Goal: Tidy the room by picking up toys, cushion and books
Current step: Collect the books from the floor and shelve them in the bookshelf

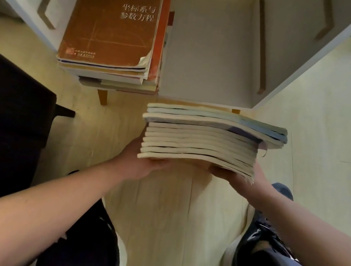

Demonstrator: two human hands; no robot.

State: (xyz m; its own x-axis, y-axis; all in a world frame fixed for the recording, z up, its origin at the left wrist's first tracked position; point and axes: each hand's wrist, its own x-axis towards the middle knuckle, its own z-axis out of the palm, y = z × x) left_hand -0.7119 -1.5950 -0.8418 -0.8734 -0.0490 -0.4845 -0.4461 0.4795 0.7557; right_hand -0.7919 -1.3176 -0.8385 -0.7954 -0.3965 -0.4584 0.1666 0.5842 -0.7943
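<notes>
Stack (205,143): pale-edged books, held in the air just in front of the cabinet's open front.
Left hand (138,164): under the stack's left end, fingers flat beneath, carrying it.
Right hand (241,179): under the right end, fingers likewise flat, not curled.
Pile (116,24): brown-covered, inside the cabinet (206,56), left side.
Floor (176,227): pale wood.

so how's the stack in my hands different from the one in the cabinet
The held stack is carried in the air on the left hand and right hand, short of the cabinet; the shelf stack lies inside it, on the left. The held stack shows pale page edges; the shelf stack a brown cover with white characters. Both are flat piles of thin books.
</notes>
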